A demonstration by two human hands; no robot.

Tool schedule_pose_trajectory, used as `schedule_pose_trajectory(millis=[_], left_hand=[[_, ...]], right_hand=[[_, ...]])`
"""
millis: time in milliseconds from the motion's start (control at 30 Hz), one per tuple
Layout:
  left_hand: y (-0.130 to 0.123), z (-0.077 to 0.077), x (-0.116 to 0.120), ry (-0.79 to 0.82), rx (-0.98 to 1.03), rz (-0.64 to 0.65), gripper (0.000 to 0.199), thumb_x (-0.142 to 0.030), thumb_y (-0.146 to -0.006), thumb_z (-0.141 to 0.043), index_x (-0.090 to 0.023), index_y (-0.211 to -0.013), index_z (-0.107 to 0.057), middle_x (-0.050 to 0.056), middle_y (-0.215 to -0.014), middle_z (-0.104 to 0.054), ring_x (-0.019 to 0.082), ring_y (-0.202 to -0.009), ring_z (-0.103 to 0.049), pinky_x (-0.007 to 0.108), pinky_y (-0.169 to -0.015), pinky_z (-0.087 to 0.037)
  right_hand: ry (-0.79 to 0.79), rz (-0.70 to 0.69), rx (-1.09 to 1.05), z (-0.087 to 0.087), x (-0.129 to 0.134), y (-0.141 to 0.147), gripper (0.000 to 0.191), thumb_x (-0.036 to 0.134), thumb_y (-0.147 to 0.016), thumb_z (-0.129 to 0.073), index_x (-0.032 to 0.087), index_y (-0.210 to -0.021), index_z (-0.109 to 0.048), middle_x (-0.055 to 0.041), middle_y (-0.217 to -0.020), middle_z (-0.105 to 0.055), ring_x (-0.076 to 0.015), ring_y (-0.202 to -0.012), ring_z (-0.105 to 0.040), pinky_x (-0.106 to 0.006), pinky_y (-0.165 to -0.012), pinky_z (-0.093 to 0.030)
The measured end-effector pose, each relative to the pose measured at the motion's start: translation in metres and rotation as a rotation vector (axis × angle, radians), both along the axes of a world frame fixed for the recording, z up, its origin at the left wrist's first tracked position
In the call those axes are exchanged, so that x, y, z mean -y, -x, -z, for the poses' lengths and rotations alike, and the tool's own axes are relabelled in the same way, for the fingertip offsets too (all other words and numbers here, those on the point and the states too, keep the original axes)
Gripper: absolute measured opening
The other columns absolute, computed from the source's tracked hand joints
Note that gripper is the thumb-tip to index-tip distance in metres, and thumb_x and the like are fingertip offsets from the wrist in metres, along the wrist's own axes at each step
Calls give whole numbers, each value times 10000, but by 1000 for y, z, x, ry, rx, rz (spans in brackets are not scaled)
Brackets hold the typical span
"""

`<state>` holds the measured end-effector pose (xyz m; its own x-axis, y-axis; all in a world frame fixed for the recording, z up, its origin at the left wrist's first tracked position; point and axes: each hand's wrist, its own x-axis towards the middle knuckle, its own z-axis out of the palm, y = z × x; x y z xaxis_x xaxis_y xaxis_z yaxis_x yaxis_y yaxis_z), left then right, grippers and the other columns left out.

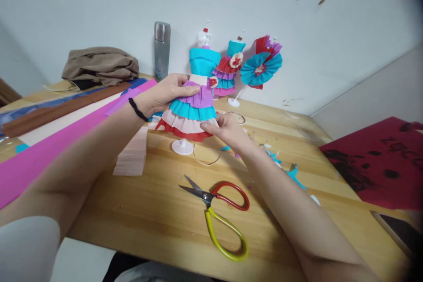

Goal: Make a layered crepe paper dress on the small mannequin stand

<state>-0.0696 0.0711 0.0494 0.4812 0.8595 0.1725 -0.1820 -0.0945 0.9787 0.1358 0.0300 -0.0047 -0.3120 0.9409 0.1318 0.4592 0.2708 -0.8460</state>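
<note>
At the middle of the table (158, 211), a small dress form wears a tiered paper dress (192, 111) in teal, purple, pale pink and red, standing upright over its round white base (182, 148). The left hand (176, 90) grasps the dress at the waist and upper tier, its thumb across the front and its other fingers mostly hidden behind. The right hand (226, 127) pinches the skirt's lower edge, thumb on the pale tier; the fingertips behind the paper are out of sight, as is most of the form's pole.

Just behind, a second dress (228, 80) is partly covered by the held one. Beside it, a large teal rosette (261, 69) hides much of a third outfit. A thin loop near the base is faint and hard to identify, and the scraps (295, 176) beyond the right forearm are partly blocked.

The left forearm covers part of the magenta paper (49, 156), which runs out of view. Open scissors (207, 197) lie fully visible in front. At the right, the frame cuts off a red bag-like item (383, 158) with unclear lettering and a dark, flat object (401, 233).
</note>
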Motion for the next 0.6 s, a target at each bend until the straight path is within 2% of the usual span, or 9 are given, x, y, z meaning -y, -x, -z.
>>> schedule_pose_trajectory(millis=[100,200,267,400,600], left_hand=[[2,2,-3,-88,-41,-8,216,-131,-786,-749,-87,-988,-686,63,-905,-741,191,-810,-704,425,-874,-565],[3,-2,2,-135,-144,-50,227,-136,-767,-763,-88,-978,-694,54,-885,-729,230,-865,-719,422,-850,-572],[2,-6,7,-114,-180,-83,195,-123,-782,-746,-88,-965,-692,52,-874,-722,239,-880,-716,428,-859,-564],[4,-8,9,-60,-73,-82,161,-51,-824,-685,-64,-984,-669,33,-860,-713,163,-800,-681,456,-938,-525],[10,-5,-3,101,45,-66,60,-65,-868,-636,-37,-920,-642,21,-727,-687,141,-753,-651,467,-976,-490]], right_hand=[[17,-26,12,-1,1,-1,383,497,-719,-685,210,-548,-497,13,-579,-516,-138,-596,-462,-302,-610,-402],[42,-50,-9,-2,1,-2,395,514,-696,-718,212,-539,-517,10,-578,-527,-147,-597,-482,-311,-619,-416],[99,-84,-38,-2,1,-3,322,492,-683,-750,210,-614,-611,-4,-642,-611,-174,-644,-549,-325,-654,-456],[207,-173,-137,-2,2,-5,240,419,-669,-793,237,-807,-722,1,-750,-714,-199,-717,-638,-337,-713,-515],[300,-253,-201,-8,0,-10,239,436,-662,-816,219,-707,-726,-24,-752,-742,-167,-719,-670,-313,-747,-534]])
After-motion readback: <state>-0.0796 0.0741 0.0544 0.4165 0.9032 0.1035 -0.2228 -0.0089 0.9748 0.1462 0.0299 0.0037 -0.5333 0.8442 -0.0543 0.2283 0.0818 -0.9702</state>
